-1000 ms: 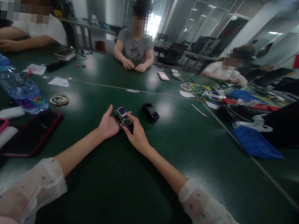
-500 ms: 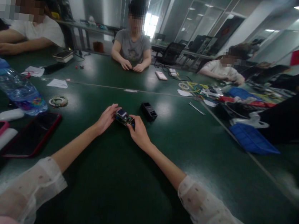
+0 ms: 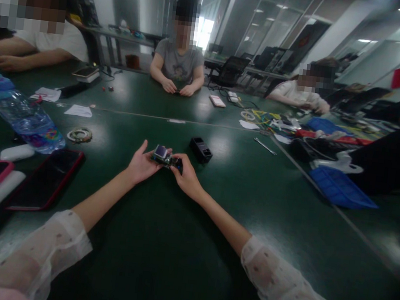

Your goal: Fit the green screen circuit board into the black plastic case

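Observation:
A small circuit board (image 3: 166, 156) with a little square screen at its left end is held just above the green table. My right hand (image 3: 187, 175) pinches the board's right end between thumb and fingers. Palm up, my left hand (image 3: 144, 165) is open, its thumb pointing up and away from the board. Its fingers reach beneath the screen end; whether they bear its weight I cannot tell. Just beyond my right hand, a black rectangular casing (image 3: 201, 150) with openings in its face lies on the table.
On the left are a large water bottle (image 3: 20, 112), a dark phone with a red edge (image 3: 47, 178), a white case (image 3: 17, 152) and a bracelet (image 3: 79, 135). A wrench (image 3: 265, 146) and a blue tray (image 3: 342, 188) lie right. Several people sit around the table.
My left hand has turned palm up, and its fingers have gone from the board's left edge to beneath it. The board's screen has tilted a little; my right hand keeps its grip.

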{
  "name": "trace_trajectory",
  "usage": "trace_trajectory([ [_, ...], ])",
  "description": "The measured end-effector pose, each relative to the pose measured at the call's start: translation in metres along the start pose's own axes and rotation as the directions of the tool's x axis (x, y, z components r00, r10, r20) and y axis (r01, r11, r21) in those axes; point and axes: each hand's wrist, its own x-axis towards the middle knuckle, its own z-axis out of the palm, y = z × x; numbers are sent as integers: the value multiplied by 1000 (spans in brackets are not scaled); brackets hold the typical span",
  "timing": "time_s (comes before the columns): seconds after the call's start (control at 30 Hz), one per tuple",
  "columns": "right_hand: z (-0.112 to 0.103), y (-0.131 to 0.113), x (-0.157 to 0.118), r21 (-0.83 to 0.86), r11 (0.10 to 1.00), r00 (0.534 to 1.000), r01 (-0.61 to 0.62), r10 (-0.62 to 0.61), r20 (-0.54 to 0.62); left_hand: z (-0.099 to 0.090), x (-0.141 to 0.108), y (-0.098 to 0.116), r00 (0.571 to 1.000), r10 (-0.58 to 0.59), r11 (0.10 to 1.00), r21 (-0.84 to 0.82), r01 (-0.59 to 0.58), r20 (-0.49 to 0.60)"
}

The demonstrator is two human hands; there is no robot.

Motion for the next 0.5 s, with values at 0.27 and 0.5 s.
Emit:
trace_trajectory([
  [0.27,-3,3,3,26,998,996,-60,59,69,-2,7,2,997,53,990,134,-45,-61],
  [0.5,-4,8,3,82,990,993,-116,113,34,-8,11,-1,994,107,964,245,-102,-8],
])
